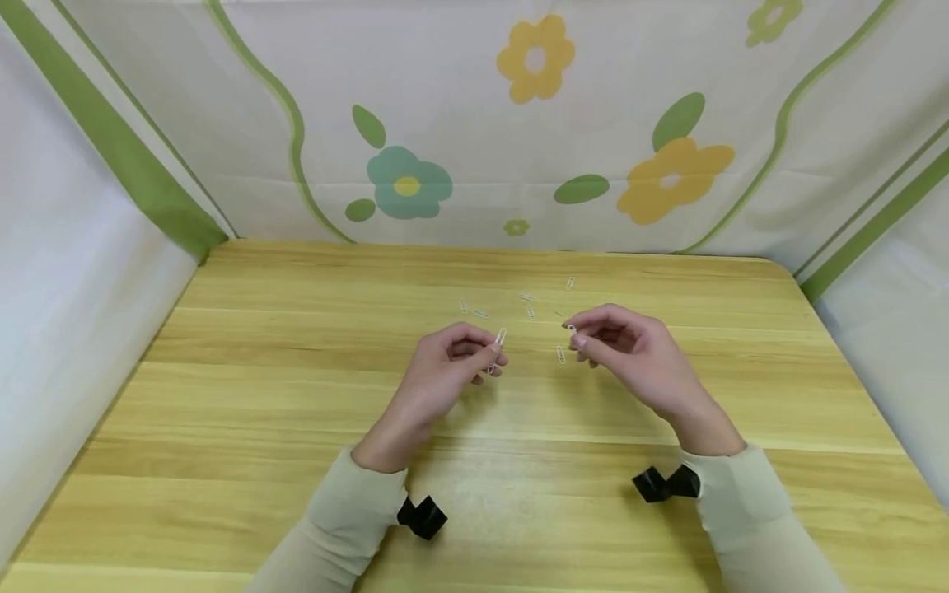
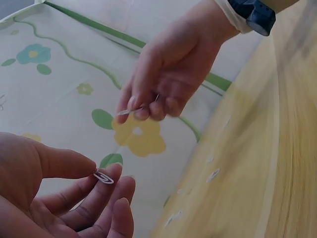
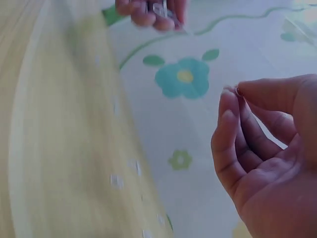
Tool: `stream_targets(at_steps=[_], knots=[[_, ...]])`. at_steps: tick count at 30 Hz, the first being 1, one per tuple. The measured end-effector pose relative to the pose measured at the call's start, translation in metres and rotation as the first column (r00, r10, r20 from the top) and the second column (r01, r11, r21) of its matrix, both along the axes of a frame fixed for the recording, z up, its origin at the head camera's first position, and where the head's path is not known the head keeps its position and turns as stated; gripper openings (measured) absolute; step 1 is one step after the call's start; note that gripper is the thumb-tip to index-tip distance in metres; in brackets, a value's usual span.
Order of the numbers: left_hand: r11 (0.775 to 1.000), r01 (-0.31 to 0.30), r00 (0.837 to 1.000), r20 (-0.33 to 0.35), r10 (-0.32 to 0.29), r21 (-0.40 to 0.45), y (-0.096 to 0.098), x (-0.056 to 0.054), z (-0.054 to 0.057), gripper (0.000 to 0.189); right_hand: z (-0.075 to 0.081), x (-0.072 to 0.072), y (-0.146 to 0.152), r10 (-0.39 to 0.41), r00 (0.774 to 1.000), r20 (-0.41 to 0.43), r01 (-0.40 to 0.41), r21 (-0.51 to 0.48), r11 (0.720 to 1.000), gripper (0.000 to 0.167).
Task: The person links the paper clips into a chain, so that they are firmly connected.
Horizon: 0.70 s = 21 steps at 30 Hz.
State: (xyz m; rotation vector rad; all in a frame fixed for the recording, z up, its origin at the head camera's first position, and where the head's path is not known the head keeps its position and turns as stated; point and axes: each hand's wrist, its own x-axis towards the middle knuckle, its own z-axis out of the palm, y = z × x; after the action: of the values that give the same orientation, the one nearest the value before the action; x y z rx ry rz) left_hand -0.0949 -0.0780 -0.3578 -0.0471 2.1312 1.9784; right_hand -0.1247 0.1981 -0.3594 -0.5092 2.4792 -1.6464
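Observation:
My left hand [image 1: 448, 364] pinches a white paper clip [image 1: 501, 336] between thumb and fingers, one end pointing up. Below the thumb a white wire loop [image 1: 491, 369] also shows. From the left wrist view, the rounded end of the held clip [image 2: 104, 177] sticks out past the thumb tip. Across a gap to the right, my right hand [image 1: 639, 352] pinches another white paper clip [image 1: 572, 329], mostly hidden by the fingertips. Just left of that hand, a loose paper clip [image 1: 560, 354] lies on the table.
Several more white paper clips lie scattered beyond the hands, among them a far one [image 1: 570, 282] and a left one [image 1: 480, 314]. The wooden table [image 1: 222, 395] ends at a flowered cloth [image 1: 474, 132] behind. Each sleeve carries a black wrist device [image 1: 424, 517].

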Motion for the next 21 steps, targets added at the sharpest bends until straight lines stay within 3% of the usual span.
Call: stream_targets(at_steps=[6, 21], knots=[[0.999, 0.033, 0.999, -0.026, -0.033, 0.012, 0.008, 0.001, 0.006, 0.015, 0.004, -0.004, -0.021, 0.050, 0.998, 0.027, -0.046, -0.130, 0.990, 0.022], [0.998, 0.045, 0.999, -0.022, -0.044, 0.047, 0.012, 0.002, 0.007, 0.015, 0.008, -0.004, -0.039, 0.015, 0.997, 0.070, -0.008, -0.103, 0.995, 0.016]])
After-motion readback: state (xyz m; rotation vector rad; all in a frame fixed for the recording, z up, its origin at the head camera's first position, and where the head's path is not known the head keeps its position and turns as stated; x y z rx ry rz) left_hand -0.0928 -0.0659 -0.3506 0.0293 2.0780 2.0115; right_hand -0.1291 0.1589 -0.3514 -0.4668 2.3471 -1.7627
